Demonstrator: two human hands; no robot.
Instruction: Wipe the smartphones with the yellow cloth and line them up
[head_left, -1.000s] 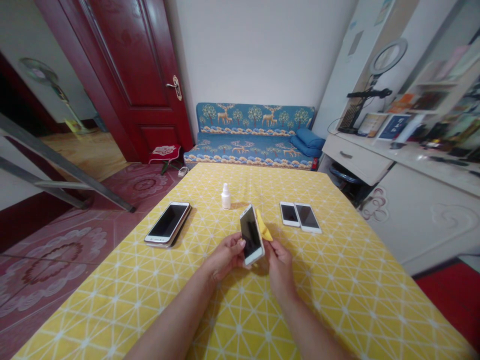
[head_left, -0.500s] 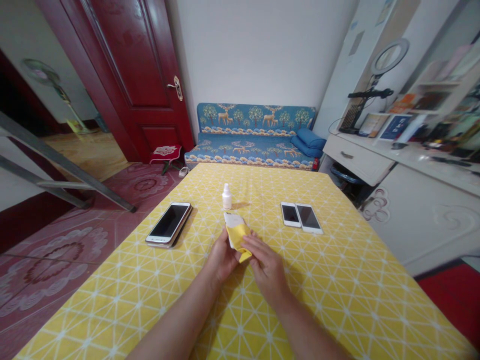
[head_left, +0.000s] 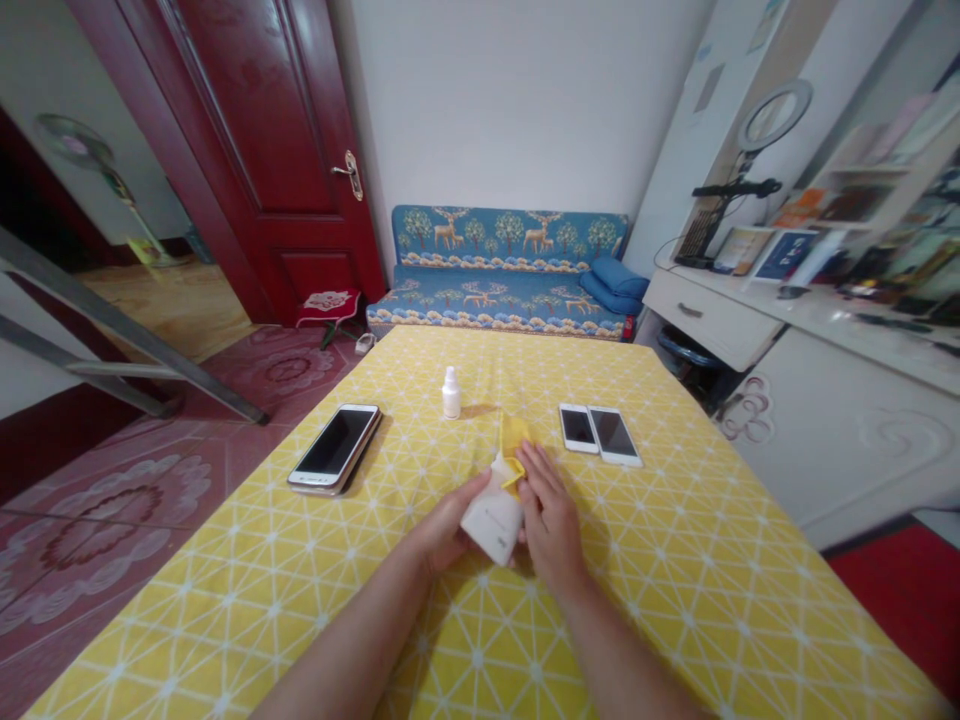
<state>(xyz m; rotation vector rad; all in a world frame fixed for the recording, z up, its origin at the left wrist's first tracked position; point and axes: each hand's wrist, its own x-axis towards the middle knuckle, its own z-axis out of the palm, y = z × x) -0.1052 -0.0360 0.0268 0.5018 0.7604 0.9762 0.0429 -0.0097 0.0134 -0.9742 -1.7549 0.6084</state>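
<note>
My left hand (head_left: pixel 447 525) grips a white phone (head_left: pixel 493 518) by its lower edge, with the pale back turned toward me, above the yellow patterned tablecloth (head_left: pixel 675 560). My right hand (head_left: pixel 551 510) presses a yellow cloth (head_left: pixel 513 445) against the phone's upper end, fingers stretched over it. A small white dropper bottle (head_left: pixel 451 392) stands upright just beyond the hands.
A large phone (head_left: pixel 335 448) lies screen up on the left of the table. Two white phones (head_left: pixel 600 433) lie side by side on the right. Beyond the table are a blue sofa (head_left: pixel 510 270), a red door (head_left: pixel 255 150) and a white desk (head_left: pixel 825 330).
The phone went from screen facing me to back facing me. The yellow cloth shifted from behind it, over it, up to its top end under my right hand.
</note>
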